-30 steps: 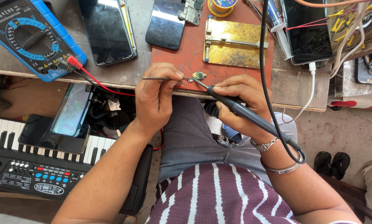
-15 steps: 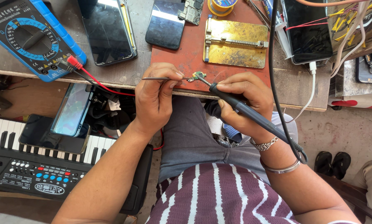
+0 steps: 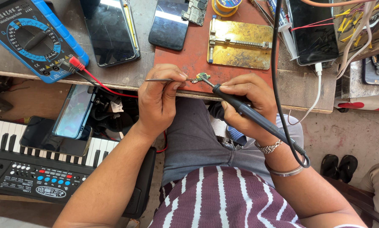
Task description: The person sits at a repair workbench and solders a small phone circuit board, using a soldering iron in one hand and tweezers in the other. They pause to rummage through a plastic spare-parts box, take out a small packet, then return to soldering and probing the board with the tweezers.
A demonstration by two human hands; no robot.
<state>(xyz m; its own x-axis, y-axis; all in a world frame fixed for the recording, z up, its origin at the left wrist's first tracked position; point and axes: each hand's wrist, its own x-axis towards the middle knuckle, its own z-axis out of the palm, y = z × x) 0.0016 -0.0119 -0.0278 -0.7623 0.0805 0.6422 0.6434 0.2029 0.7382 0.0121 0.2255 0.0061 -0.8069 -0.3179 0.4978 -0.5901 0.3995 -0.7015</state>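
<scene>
The left hand has its grip pinched on a pair of tweezers, thumb and fingertips pressed together on the thin metal shaft. The tips reach out to the right of that grip and hold a small green circuit board down on the red work mat, right at the near edge of the table, probably so the tiny part cannot slide under heat.

The right hand has its grip closed around the dark handle of a soldering iron, held like a pen. The tip points up and to the left of that grip and meets the little board from the opposite side to the tweezers. The low, slanted hold looks meant to steady the tip on a fine joint. The iron's black cord loops from behind the wrist and runs up across the table.

Just beyond the right grip lies a brass-coloured board holder, unused. Above the left grip a dark smartphone lies face up, and another larger phone beside it. Far to the left of the left grip sits a blue multimeter with a red probe lead trailing off the table. Below it, a small black keyboard rests on a lower level.
</scene>
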